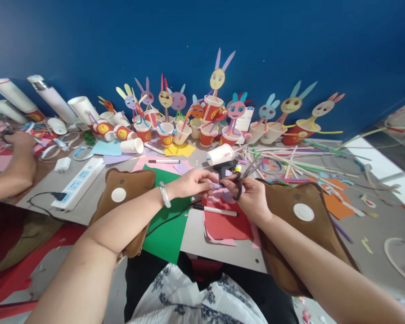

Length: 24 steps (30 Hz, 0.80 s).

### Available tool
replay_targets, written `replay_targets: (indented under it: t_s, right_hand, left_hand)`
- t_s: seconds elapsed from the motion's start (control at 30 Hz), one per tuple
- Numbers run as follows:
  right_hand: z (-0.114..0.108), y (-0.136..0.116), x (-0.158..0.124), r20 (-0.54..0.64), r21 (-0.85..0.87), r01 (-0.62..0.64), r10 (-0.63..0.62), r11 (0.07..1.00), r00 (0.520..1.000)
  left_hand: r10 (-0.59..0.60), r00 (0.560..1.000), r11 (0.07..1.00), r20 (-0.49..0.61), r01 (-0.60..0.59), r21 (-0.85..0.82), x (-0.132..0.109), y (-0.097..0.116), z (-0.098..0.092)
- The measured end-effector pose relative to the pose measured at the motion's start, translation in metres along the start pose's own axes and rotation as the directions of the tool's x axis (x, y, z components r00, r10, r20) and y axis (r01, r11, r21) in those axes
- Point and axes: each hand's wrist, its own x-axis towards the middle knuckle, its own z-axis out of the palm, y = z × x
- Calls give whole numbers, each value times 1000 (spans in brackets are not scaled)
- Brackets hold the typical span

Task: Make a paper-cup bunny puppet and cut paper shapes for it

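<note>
My right hand grips a pair of scissors by the dark handles, with the blades pointing up and away from me. Close beside it, my left hand has thumb and fingers pinched together; whatever is between them is too small to make out. Under both hands lie red paper sheets with pink paper around the edges. Across the red paper rests a white marker with a black cap. A green sheet is beneath my left wrist.
Brown cushion-like pads lie under my left forearm and right forearm. Paper cups with rabbit-faced figures line the blue wall. A power strip is at left, near another person's arm. Coloured sticks spread at right.
</note>
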Motion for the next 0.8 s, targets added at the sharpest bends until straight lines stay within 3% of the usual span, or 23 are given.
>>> replay_targets:
  t_s: [0.23, 0.37, 0.5, 0.63, 0.8]
  right_hand:
    - [0, -4, 5, 210, 255, -259, 208, 932, 955]
    - [0, -2, 4, 308, 311, -291, 194, 905, 931]
    - [-2, -1, 6, 378, 340, -318, 181, 885, 908]
    - [-3, -1, 7, 371, 350, -317, 180, 882, 911]
    - [0, 0, 4, 242, 358, -298, 220, 885, 945]
  left_hand:
    - [95, 994, 976, 53, -104, 192, -6, 7, 6]
    - [141, 989, 964, 53, -150, 221, -6, 7, 7]
    - [108, 991, 983, 73, -118, 141, -6, 7, 8]
    - [73, 997, 997, 34, -73, 6, -6, 8, 11]
    - [-7, 999, 993, -44, 2, -120, -4, 5, 15]
